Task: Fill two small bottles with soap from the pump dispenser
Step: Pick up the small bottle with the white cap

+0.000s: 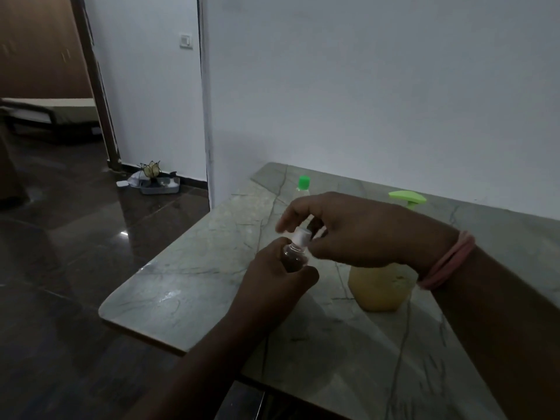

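Grey marble table (194,286), lower centre to right of frame, against a white wall (378,86). Your left hand (278,277) grips a small clear bottle (294,256), centre frame, above the table. Your right hand (351,231) pinches its white cap (301,235). Pump dispenser (380,286) with yellow soap: right of centre, behind your right wrist. Green-capped bottle (303,184): behind your hands.

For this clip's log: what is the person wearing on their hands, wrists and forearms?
Both hands, left hand and right hand, are bare: no gloves, no rings that I can make out. The right wrist carries pink bands, stacked together. Both forearms are bare, with no sleeves in view.
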`<act>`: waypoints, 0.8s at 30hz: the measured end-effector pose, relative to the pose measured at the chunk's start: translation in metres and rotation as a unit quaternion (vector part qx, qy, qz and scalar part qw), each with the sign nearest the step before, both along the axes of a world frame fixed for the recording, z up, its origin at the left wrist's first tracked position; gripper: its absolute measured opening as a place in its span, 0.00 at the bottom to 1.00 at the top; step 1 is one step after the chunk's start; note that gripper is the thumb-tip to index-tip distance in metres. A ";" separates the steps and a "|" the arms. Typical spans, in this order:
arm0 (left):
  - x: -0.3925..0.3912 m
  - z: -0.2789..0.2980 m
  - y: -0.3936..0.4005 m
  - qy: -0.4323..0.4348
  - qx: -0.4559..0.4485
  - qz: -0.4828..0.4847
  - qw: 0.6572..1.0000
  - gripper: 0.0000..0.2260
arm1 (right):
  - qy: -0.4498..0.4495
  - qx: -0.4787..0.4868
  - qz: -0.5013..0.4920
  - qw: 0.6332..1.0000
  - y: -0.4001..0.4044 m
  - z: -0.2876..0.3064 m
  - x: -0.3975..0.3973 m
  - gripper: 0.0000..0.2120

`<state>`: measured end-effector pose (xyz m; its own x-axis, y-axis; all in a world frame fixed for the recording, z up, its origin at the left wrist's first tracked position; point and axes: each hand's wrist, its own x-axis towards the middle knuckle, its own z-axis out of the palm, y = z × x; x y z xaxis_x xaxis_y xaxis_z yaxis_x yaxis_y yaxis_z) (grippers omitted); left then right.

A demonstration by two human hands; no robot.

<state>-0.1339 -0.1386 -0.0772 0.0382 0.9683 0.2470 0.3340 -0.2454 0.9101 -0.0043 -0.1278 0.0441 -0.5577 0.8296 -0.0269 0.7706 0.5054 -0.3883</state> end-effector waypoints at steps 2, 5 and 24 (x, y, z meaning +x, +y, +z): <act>0.001 -0.002 0.002 0.010 0.000 0.010 1.000 0.09 | -0.010 -0.006 -0.031 0.999 0.005 -0.009 -0.002 0.16; 0.003 -0.003 0.004 0.014 -0.001 0.012 1.000 0.15 | 0.008 0.050 -0.055 0.997 0.011 -0.016 -0.004 0.12; -0.005 -0.003 0.007 -0.084 -0.006 0.158 0.984 0.13 | 0.280 0.093 -0.270 0.916 0.049 -0.116 -0.022 0.05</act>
